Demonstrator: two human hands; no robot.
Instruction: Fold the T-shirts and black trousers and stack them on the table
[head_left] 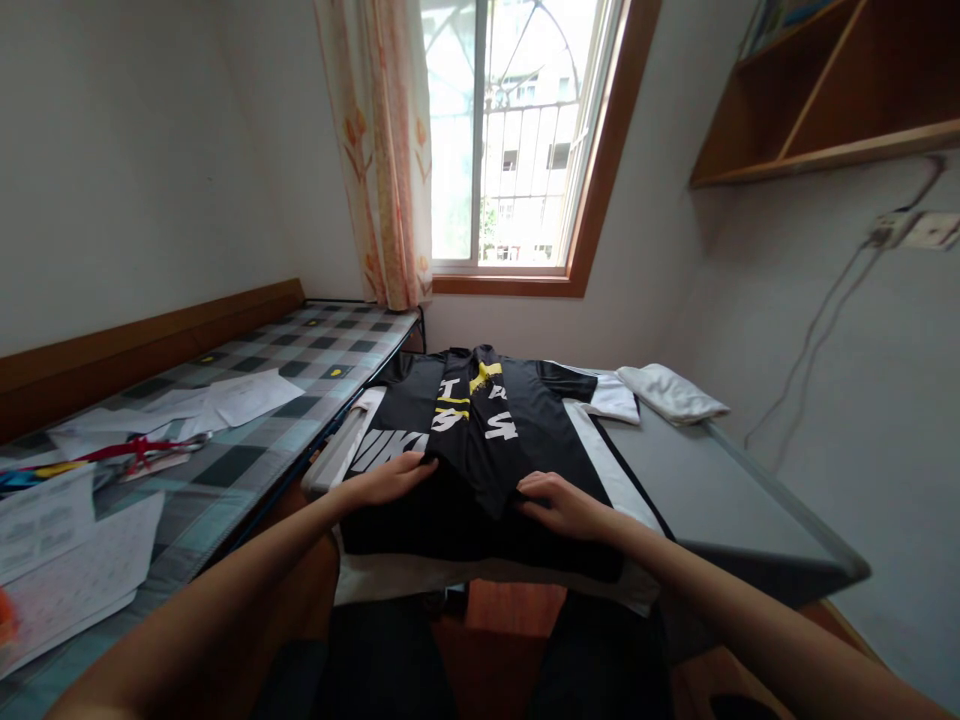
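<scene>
Left grip: the left grip (397, 478) is closed on a pinch of cloth, thumb and fingers near together.
Right grip: the right grip (559, 503) has its fingers curled on the same cloth, a little apart from the left one.
Black shirt: the black shirt (480, 455) lies spread on the desk (727, 490), beneath both grips; between them its middle is drawn into a fold.
Lettering: white and yellow marks are just beyond the grips, on the shirt.
White cloth: a folded white cloth (671, 393) is on the desk, beyond the right grip and to its right.
Bed: the checked bed (352, 330) stands left of the left grip, with papers (251, 395) on it.
Window: the window (517, 160) is well beyond both grips.
</scene>
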